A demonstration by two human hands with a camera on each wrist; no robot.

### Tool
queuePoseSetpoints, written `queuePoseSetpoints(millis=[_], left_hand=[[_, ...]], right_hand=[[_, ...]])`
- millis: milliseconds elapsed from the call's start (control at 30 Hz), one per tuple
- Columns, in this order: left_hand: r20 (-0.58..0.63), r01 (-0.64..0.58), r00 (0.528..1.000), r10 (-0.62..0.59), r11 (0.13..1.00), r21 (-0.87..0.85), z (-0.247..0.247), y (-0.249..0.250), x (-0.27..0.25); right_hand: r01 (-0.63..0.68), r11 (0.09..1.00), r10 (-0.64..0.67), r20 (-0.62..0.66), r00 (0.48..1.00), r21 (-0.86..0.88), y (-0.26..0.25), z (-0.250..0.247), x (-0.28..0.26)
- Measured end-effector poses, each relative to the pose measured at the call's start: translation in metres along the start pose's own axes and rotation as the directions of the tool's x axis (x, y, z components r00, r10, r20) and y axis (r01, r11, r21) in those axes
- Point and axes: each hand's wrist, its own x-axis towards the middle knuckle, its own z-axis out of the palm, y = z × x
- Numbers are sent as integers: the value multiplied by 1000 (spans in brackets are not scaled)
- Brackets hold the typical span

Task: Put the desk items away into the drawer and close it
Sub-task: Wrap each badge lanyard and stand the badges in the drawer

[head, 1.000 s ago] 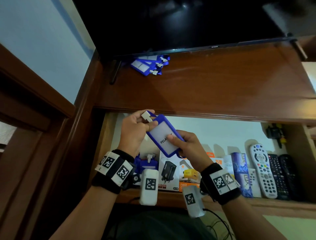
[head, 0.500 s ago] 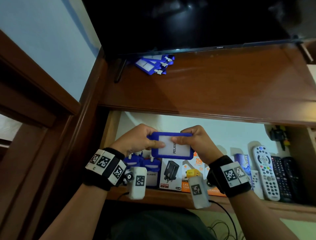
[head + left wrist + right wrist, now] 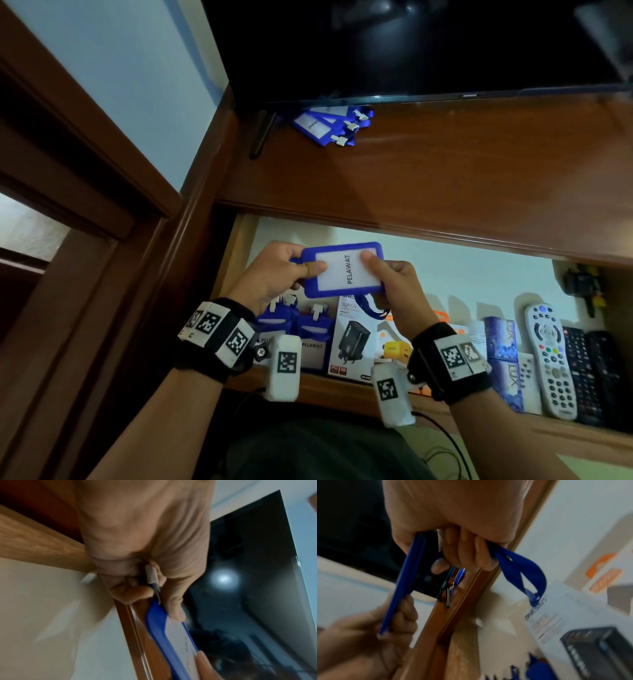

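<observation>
Both hands hold one blue badge holder [image 3: 344, 270] with a white "PELAWAT" card, lying sideways above the open drawer [image 3: 342, 387]. My left hand [image 3: 274, 270] pinches its left end, thumb on the front; the white clip [image 3: 150, 574] sits inside that hand. My right hand [image 3: 387, 281] grips the right end and its folded blue lanyard [image 3: 520, 566] hangs below. The holder shows edge-on in the wrist views [image 3: 164, 635] [image 3: 402, 582]. Several more blue holders [image 3: 330, 125] lie on the desk top under the TV. Two holders [image 3: 301, 334] stand in the drawer's left end.
The drawer also holds a charger box [image 3: 352, 337], an orange-and-white box [image 3: 394, 346], blue soap boxes [image 3: 501, 346], a white remote [image 3: 549, 356] and dark remotes [image 3: 596, 373]. The wooden desk top [image 3: 445, 178] overhangs the drawer's back. A black TV [image 3: 411, 44] stands on it.
The holder has turned from tilted to lying sideways and come down from the desk edge to over the drawer. My right hand moved from its lower corner to its right end.
</observation>
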Motion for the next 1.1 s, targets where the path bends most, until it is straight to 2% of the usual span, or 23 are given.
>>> queuePoseSetpoints(millis=[133,233,400,500,567,667,767,900,967,1033,1100], left_hand=[[-139,17,989,-49,973,-229,-4,-5,7],[-274,11,954,-120,929,-369,-6,-10,14],[-459,-64,884,-94,946,-317,-1,-13,14],[-499,-83,866,-14,982,-171,5,-7,11],[-464,-83,883,75,997,2,8,-3,8],[-323,-76,931,171,955,286,12,-1,4],[-165,-103,969,181,912,397,12,-4,6],[29,-149,987,159,827,543,7,0,3],[94,-143,990,110,824,548,4,1,0],[135,-99,990,41,883,458,-1,1,-1],[174,-89,985,19,911,404,-3,1,-4]], right_hand=[[54,996,-47,91,995,-77,0,-2,1],[51,993,-33,156,987,-110,1,-1,2],[96,968,-18,318,948,-232,-5,9,-5],[143,950,-10,432,902,-276,-17,17,-13],[155,949,-12,457,890,-276,-27,20,-15],[182,952,-63,423,904,-246,-38,17,-10],[214,921,-86,365,927,-326,-41,12,-2],[296,802,-104,366,925,-519,-39,12,9],[325,752,-124,361,924,-574,-37,12,15],[341,712,-134,359,924,-614,-37,9,18],[335,719,-121,365,923,-610,-37,5,20]])
